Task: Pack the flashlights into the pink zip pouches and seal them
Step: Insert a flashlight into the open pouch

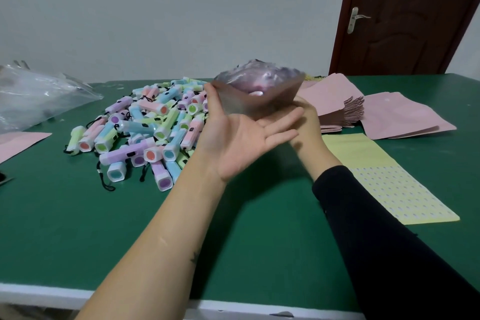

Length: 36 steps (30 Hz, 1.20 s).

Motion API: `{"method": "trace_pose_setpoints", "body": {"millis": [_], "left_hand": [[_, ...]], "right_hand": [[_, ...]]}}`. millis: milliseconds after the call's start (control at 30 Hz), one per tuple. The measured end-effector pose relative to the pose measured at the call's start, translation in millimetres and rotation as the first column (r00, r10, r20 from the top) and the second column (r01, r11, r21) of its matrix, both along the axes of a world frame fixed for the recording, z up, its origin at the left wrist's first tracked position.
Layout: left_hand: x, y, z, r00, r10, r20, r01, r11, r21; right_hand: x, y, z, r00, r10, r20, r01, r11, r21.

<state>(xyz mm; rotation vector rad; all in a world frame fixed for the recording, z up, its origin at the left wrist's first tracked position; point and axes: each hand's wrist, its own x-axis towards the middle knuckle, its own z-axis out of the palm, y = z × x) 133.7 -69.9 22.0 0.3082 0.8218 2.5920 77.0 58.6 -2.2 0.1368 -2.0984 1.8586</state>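
Note:
A pink zip pouch (235, 102) is held in the air above the green table, its mouth open toward me and its image blurred. The pale end of a flashlight (257, 93) shows inside it. My left hand (244, 143) is in front, palm up with fingers straight, its thumb against the pouch's left edge. My right hand (309, 122) grips the pouch from below and behind; its fingers are mostly hidden. A pile of pastel flashlights (145, 124) lies on the table to the left.
A stack of empty pink pouches (342, 109) lies at the back right, with a yellow sticker sheet (384, 176) in front of it. A clear plastic bag (33, 96) and one pink pouch (18, 143) lie at the left. A brown door (405, 13) stands behind.

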Motion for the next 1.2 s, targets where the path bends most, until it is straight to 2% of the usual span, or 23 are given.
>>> {"method": "trace_pose_setpoints", "body": {"millis": [67,100,167,200,267,333,367,467,633,767,867,933,1000,1100,1200], "left_hand": [[-4,-3,-1,0.992,0.105,0.07,-0.097,0.99,-0.106],[-6,-4,-1,0.977,0.183,0.108,-0.161,0.969,-0.19],[-13,-7,-6,0.906,0.381,0.184,-0.313,0.897,-0.313],[-15,-9,-7,0.856,0.499,0.135,-0.406,0.811,-0.421],[-19,-16,-11,0.756,0.651,-0.069,-0.555,0.581,-0.596],[-18,-23,-13,0.694,0.671,-0.26,-0.647,0.423,-0.635],[-17,-27,-14,0.67,0.667,-0.326,-0.684,0.384,-0.621],[-12,-34,-11,0.609,0.638,-0.47,-0.754,0.283,-0.593],[-14,-30,-12,0.56,0.596,-0.576,-0.799,0.203,-0.567],[-15,-34,-11,0.563,0.634,-0.53,-0.798,0.252,-0.547],[-17,-36,-13,0.538,0.668,-0.514,-0.806,0.23,-0.545],[-18,-38,-13,0.543,0.681,-0.492,-0.805,0.256,-0.535],[-20,-42,-16,0.623,0.627,-0.467,-0.755,0.326,-0.569],[-24,-42,-23,0.785,0.449,-0.427,-0.605,0.406,-0.685],[-25,-38,-26,0.834,0.395,-0.385,-0.541,0.453,-0.708]], "right_hand": [[-4,1,2,0.999,0.019,0.033,-0.019,1.0,-0.018],[-2,2,4,1.0,-0.001,0.002,0.001,1.0,0.03],[-2,2,6,1.0,0.005,-0.004,-0.005,1.0,0.03],[-4,2,6,1.0,0.003,-0.008,-0.003,0.999,0.032],[-1,4,8,0.999,0.036,-0.001,-0.036,0.998,0.048],[1,6,10,0.996,0.088,0.008,-0.089,0.995,0.053],[2,6,11,0.993,0.115,0.018,-0.115,0.991,0.063],[6,6,14,0.983,0.178,0.038,-0.181,0.981,0.072],[10,1,20,0.978,0.21,0.011,-0.21,0.975,0.072],[8,6,22,0.98,0.197,-0.023,-0.197,0.98,-0.006],[8,5,21,0.976,0.213,-0.054,-0.213,0.977,-0.005],[8,3,21,0.978,0.199,-0.064,-0.201,0.98,-0.016],[6,2,21,0.985,0.158,-0.067,-0.163,0.984,-0.077],[3,4,22,0.995,0.085,-0.059,-0.097,0.965,-0.246],[-1,10,20,0.992,0.128,0.001,-0.119,0.924,-0.363]]}}
